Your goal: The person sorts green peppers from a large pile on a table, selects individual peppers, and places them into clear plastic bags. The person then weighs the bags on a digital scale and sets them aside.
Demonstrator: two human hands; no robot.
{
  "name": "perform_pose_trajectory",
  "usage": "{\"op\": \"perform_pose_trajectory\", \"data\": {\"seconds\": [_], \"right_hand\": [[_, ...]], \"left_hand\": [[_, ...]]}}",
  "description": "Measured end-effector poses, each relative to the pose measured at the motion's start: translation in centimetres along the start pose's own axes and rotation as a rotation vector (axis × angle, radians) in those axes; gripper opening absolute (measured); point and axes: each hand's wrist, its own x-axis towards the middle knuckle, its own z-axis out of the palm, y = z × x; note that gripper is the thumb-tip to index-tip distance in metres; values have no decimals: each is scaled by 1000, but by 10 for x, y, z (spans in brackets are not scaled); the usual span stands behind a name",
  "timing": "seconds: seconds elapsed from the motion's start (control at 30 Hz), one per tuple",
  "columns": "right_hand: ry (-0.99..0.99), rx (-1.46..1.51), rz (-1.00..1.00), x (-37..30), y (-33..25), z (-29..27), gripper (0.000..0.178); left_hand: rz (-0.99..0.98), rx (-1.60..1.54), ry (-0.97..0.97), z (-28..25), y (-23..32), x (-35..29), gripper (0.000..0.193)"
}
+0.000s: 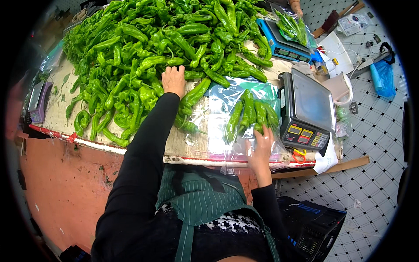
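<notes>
My left hand (173, 81) reaches to the near side of a big heap of long green peppers (131, 56). Its fingers are curled down over a pepper there, with the tips hidden. A clear plastic bag (218, 150) lies flat near the table's front edge and has several green peppers (248, 111) side by side in it. At the bag's near end, my right hand (261, 148) has its thumb and fingers closed on the plastic and the pepper ends. Between my hands, a few loose peppers (192, 98) lie on the wooden tabletop.
A digital scale (310, 98) stands right of the bag, with orange-handled scissors (299, 155) beside it. Farther back, another person's hand (297, 8) is by a bagged lot of peppers on a blue scale (273, 37). A purple scale (39, 102) sits at the left edge; a black crate (310, 227) is below.
</notes>
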Motion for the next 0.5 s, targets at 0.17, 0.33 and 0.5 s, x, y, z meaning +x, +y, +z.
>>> {"op": "perform_pose_trajectory", "data": {"seconds": [0.17, 0.33, 0.5], "right_hand": [[1, 11, -6, -18, -3, -29, 38], [-7, 115, -41, -38, -1, -41, 33], [-133, 175, -180, -35, -1, -41, 29]], "left_hand": [[66, -254, 140, -29, 1, -6, 43], [-11, -489, 250, -97, 9, -59, 44], [-295, -762, 357, -131, -4, -118, 47]]}}
